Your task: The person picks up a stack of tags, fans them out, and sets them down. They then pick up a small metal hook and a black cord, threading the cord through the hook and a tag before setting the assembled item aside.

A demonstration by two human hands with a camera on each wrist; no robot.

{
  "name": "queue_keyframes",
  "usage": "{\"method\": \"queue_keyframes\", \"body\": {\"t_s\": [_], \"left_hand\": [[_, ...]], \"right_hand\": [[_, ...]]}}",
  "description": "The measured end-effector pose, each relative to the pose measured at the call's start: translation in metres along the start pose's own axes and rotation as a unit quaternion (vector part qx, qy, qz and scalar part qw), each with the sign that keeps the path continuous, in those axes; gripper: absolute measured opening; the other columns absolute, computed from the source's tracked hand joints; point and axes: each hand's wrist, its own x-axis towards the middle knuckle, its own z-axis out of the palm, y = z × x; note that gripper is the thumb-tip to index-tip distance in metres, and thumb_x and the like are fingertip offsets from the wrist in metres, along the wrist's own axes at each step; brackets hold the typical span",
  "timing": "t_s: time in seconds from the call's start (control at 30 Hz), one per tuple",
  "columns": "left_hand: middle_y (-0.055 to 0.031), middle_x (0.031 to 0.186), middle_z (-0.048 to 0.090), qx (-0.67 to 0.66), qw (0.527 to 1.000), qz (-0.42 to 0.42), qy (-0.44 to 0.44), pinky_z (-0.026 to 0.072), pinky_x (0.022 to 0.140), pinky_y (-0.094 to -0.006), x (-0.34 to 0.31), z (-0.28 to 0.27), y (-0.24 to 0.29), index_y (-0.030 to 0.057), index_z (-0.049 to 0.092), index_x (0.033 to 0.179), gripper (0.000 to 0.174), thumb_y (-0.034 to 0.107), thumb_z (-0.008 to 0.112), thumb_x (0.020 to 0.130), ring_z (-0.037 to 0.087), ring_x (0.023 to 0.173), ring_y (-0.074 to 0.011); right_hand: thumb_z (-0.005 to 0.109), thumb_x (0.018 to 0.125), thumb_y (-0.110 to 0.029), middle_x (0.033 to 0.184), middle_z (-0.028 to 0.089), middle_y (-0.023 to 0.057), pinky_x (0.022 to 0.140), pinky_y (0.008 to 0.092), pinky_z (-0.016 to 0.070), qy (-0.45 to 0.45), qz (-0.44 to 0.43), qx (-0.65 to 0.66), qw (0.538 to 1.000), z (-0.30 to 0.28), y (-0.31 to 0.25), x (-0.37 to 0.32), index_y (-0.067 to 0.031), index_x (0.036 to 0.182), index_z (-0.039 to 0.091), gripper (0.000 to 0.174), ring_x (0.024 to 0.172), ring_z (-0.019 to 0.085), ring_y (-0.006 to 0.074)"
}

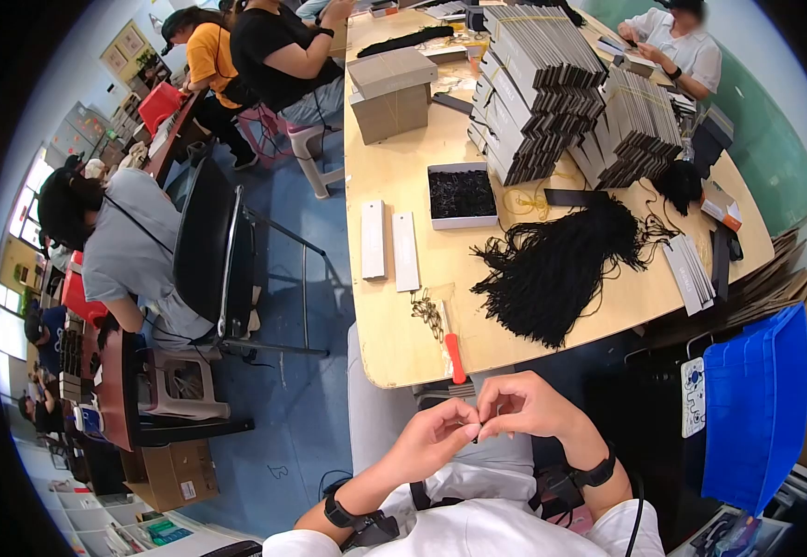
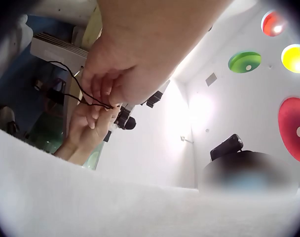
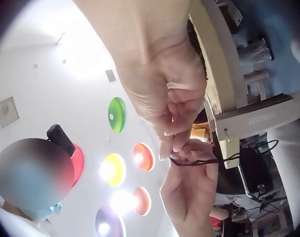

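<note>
Both hands meet above the lap in the head view, the left hand [image 1: 436, 434] and the right hand [image 1: 529, 406] touching at the fingertips. Between them they pinch a thin black cord [image 3: 197, 162], whose loose loop hangs from the fingers in the right wrist view. The left wrist view shows the same cord [image 2: 73, 79] trailing from the left hand [image 2: 123, 81], with the right hand [image 2: 86, 129] close against it. A bundle of black cords [image 1: 561, 269] lies on the table beyond the hands.
On the table [image 1: 375, 334] are a red-handled tool [image 1: 454, 357], two pale boxes [image 1: 374, 239], an open box of black pieces [image 1: 462, 195] and stacked grey cards [image 1: 533, 93]. A blue bin [image 1: 756, 408] stands at the right. Several people sit around.
</note>
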Motion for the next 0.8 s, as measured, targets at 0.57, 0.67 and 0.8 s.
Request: {"method": "queue_keyframes", "body": {"t_s": [0.57,0.67,0.8], "left_hand": [[-0.0027,0.094,0.056,-0.057,0.998,0.007,-0.020,0.0460,0.073,-0.0225,0.004,-0.008,0.009,0.0007,0.052,0.100,0.013,0.013,0.055,0.097,0.056,0.082,-0.0078],[-0.0033,0.093,0.056,-0.036,0.999,-0.012,-0.024,0.0465,0.069,-0.0226,0.003,-0.011,0.011,0.0004,0.051,0.100,0.014,0.014,0.055,0.097,0.055,0.076,-0.0078],[-0.0035,0.093,0.056,-0.041,0.999,-0.013,-0.029,0.0460,0.068,-0.0219,0.002,-0.009,0.013,0.0002,0.052,0.100,0.014,0.014,0.055,0.097,0.054,0.076,-0.0075]], "right_hand": [[0.067,0.080,0.010,0.084,0.066,0.0107,0.058,0.0264,0.0555,0.069,-0.132,-0.076,0.986,0.007,-0.002,0.001,0.0046,0.089,0.064,0.011,0.072,0.069,0.0192],[0.066,0.080,0.010,0.085,0.066,0.0114,0.060,0.0266,0.0557,0.077,-0.097,-0.011,0.992,0.008,-0.005,-0.002,0.0057,0.091,0.064,0.013,0.073,0.069,0.0200],[0.065,0.080,0.011,0.086,0.066,0.0125,0.062,0.0269,0.0556,0.059,-0.109,-0.019,0.992,0.003,0.001,-0.001,0.0064,0.093,0.064,0.013,0.073,0.069,0.0206]]}}
